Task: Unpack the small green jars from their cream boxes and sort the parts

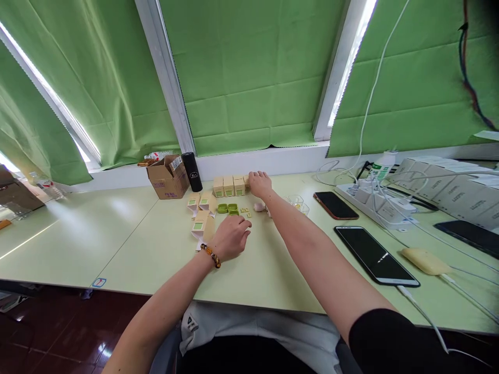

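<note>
My right hand (260,184) reaches to the far side of the table, its fingers bent round the small cardboard box (246,179) at the right end of a row of boxes (229,186). Part of that box is hidden behind the hand. My left hand (231,237), with a beaded bracelet at the wrist, rests low over the table, fingers loosely bent and thumb apart; I see nothing in it. Beside it stand open boxes with flaps up (203,224). Just beyond lie green cases (227,208), small yellowish pieces (245,210) and a pale pink item (259,206).
Clear plastic containers (298,204) sit right of my right forearm. Phones (376,255), a power strip (376,205) with cables and white boxes (448,187) occupy the right side. A brown carton (168,179) and a black bottle (192,172) stand back left.
</note>
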A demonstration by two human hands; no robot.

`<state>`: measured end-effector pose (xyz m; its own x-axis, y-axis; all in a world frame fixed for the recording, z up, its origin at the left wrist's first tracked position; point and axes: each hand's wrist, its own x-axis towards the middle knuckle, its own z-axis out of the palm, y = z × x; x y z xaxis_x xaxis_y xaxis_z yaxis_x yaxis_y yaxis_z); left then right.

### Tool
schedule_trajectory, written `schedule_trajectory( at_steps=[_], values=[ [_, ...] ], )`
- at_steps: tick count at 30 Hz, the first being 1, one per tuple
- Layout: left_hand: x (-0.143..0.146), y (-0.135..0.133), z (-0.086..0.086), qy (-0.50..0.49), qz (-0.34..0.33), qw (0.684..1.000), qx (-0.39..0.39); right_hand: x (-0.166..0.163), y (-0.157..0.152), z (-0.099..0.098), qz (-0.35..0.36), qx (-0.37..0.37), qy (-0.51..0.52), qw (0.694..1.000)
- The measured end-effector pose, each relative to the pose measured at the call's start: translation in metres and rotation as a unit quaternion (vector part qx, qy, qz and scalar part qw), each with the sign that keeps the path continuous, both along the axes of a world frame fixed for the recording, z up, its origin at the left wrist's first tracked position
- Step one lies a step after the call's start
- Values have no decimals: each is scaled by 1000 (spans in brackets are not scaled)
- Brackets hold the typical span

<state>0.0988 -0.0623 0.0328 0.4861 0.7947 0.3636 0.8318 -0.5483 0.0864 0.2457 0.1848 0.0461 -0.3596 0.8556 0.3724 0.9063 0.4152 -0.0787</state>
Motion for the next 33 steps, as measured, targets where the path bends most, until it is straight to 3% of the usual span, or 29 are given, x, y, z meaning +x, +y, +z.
schedule_trajectory(
  at_steps=[6,9,13,16,20,24,28,33],
  values=[
    [-2,0,-4,-46,2,999,5,11,-16,10,-4,34,40,999],
    [-5,3,-5,-111,14,994,16,25,-33,24,-6,31,127,991],
    [-8,9,-2,-236,36,970,50,46,-84,31,96,-23,285,953],
    [-12,12,4,-310,48,949,43,56,-139,18,164,-87,344,921],
    [-14,16,11,-345,18,930,-128,61,-189,-15,208,-113,336,912],
    [-11,25,11,-311,-26,919,-243,64,-194,-43,241,-140,356,892],
    [-9,31,2,-342,-22,905,-253,68,-184,-59,246,-163,340,893],
    [-15,28,-15,-406,-38,874,-263,67,-183,-63,251,-183,336,889]
  ],
)
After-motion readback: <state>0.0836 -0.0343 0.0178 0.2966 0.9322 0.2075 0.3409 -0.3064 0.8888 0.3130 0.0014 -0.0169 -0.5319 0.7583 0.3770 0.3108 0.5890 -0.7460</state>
